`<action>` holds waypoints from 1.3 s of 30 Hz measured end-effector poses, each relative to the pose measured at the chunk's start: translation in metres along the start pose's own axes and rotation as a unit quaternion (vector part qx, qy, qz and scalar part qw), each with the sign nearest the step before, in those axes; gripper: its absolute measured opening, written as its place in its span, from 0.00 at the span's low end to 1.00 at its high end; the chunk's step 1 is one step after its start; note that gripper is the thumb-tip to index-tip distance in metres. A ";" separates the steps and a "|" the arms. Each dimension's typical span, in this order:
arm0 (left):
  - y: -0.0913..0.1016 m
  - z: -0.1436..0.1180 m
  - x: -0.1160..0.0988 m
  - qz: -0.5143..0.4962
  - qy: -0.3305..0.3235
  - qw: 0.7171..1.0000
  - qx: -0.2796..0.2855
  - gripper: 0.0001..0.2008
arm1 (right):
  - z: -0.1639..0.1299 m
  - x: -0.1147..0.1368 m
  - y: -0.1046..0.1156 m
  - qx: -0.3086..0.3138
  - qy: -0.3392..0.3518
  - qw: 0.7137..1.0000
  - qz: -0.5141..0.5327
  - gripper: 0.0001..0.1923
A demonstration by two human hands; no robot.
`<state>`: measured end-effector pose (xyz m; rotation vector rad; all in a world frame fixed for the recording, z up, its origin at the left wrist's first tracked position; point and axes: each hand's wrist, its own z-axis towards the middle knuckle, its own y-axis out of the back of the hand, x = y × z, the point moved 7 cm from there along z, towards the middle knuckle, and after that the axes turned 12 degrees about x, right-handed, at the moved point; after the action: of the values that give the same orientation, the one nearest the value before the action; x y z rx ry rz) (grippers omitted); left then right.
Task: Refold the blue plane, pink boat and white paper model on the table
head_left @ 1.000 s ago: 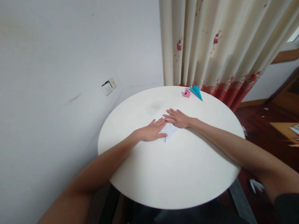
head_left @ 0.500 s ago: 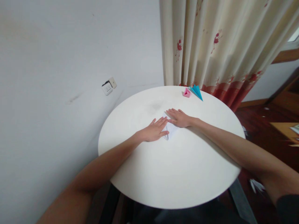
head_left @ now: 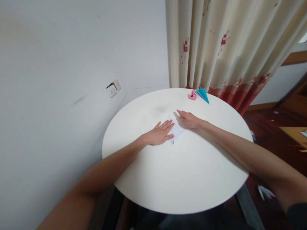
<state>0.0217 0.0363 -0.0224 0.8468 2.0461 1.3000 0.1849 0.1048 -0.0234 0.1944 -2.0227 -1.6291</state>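
Observation:
A small folded sheet of white paper [head_left: 177, 132] lies on the round white table [head_left: 182, 179], with a dark line along its fold. My left hand [head_left: 160, 132] rests flat on the paper's left part, fingers spread and thumb out, covering some of it. At the paper's upper right is my right hand [head_left: 189, 119], its index finger stretched out to the left and the other fingers partly curled. Nothing shows in that hand. Whether it touches the paper's edge or hovers just above, I cannot tell.
Near the table's back edge sit a pink folded paper piece [head_left: 192, 95] and a blue paper plane [head_left: 203, 95]. Behind them hangs a floral curtain [head_left: 216, 48]. A wall with a socket [head_left: 111, 91] borders the left side. Some white paper [head_left: 265, 192] lies on the floor at right.
My right hand has come off the paper, moving slightly right, and its fingers have gone from flat to a pointing shape. My left hand stays flat on the paper.

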 end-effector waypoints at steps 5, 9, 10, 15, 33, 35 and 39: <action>0.001 0.000 -0.002 -0.002 -0.002 1.000 -0.006 0.37 | 0.000 0.027 -0.012 -0.008 0.057 0.998 -0.034 0.31; 0.004 -0.001 -0.003 -0.004 0.004 1.000 0.001 0.37 | -0.004 0.034 -0.017 0.007 0.059 0.995 -0.076 0.31; 0.005 -0.002 -0.003 -0.005 0.004 1.000 0.004 0.38 | -0.005 0.033 -0.016 0.010 0.057 0.995 -0.078 0.31; 0.003 -0.008 0.002 -0.015 0.029 0.999 0.028 0.42 | -0.007 0.034 -0.014 0.016 0.050 0.995 -0.081 0.31; 0.001 -0.001 0.007 -0.037 0.103 0.994 0.005 0.48 | -0.010 0.039 -0.015 0.021 0.067 0.994 -0.085 0.31; 0.000 -0.002 0.007 -0.038 0.102 0.994 0.015 0.50 | -0.011 0.038 -0.014 0.040 0.077 0.993 -0.079 0.34; 0.000 -0.003 0.008 -0.048 0.099 0.994 0.027 0.58 | -0.014 0.037 -0.011 0.064 0.088 0.992 -0.071 0.41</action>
<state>0.0146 0.0410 -0.0223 0.6572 2.2553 1.3256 0.1579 0.0742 -0.0207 0.5209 -2.0172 -1.5062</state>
